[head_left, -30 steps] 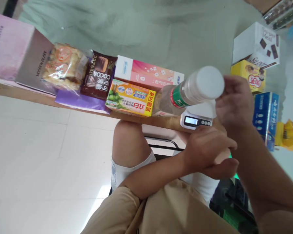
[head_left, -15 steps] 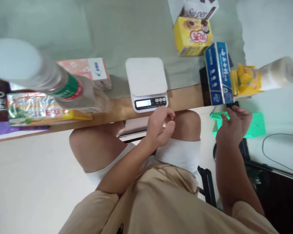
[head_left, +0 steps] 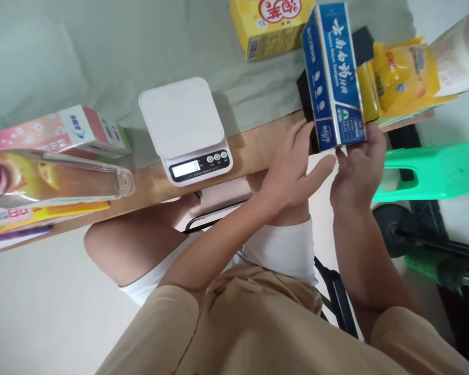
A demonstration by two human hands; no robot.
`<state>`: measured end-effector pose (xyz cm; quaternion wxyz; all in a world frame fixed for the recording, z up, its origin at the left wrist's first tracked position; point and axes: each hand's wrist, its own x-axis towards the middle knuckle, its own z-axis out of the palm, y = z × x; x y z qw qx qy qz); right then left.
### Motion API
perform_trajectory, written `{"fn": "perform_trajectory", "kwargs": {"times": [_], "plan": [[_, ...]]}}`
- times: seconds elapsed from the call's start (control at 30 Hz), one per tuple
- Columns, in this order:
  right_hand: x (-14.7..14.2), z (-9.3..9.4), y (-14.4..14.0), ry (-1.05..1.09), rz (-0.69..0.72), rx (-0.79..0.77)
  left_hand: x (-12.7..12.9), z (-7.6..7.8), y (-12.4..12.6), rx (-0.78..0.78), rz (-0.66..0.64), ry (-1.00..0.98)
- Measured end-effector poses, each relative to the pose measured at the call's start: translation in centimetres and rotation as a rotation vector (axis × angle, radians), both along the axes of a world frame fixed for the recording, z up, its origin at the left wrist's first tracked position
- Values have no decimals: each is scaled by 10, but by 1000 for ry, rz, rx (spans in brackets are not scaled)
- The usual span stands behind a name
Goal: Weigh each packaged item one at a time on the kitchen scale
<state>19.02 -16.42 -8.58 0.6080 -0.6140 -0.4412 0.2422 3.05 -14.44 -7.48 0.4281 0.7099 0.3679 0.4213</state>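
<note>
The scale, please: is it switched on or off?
On: the scale shows a lit display with a digit; its platform is bare.

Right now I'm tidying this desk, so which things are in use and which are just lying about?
In use:
blue box, gripped at its near end by the left hand and right hand

Lying about:
kitchen scale
clear bottle
yellow box
pink box
yellow pouch

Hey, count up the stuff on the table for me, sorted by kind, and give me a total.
Boxes: 4, namely the blue box that both hands touch, the yellow box, the pink box and the flat yellow-green box.
Bottles: 1, the clear bottle lying on its side.
Scales: 1, the white scale.
Pouches: 1, the yellow pouch.
Total: 7.
</note>
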Motion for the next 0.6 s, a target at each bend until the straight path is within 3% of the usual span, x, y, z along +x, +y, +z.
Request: {"fn": "perform_trajectory", "kwargs": {"times": [0.13, 0.27, 0.37, 0.5, 0.6], "plan": [[-4, 7, -1, 22, 138, -14, 38, -9, 16, -40, 30, -22], [-18, 12, -16, -24, 179, -14, 45, -10, 14, -60, 26, -37], [-33, 12, -29, -73, 174, 41, 30, 2, 8, -32, 16, -9], [-65, 20, -35, 1, 311, 92, -12, 32, -7, 60, 35, 90], [-99, 38, -37, 4, 410, 4, -52, 52, -21, 116, 100, 168]]}}
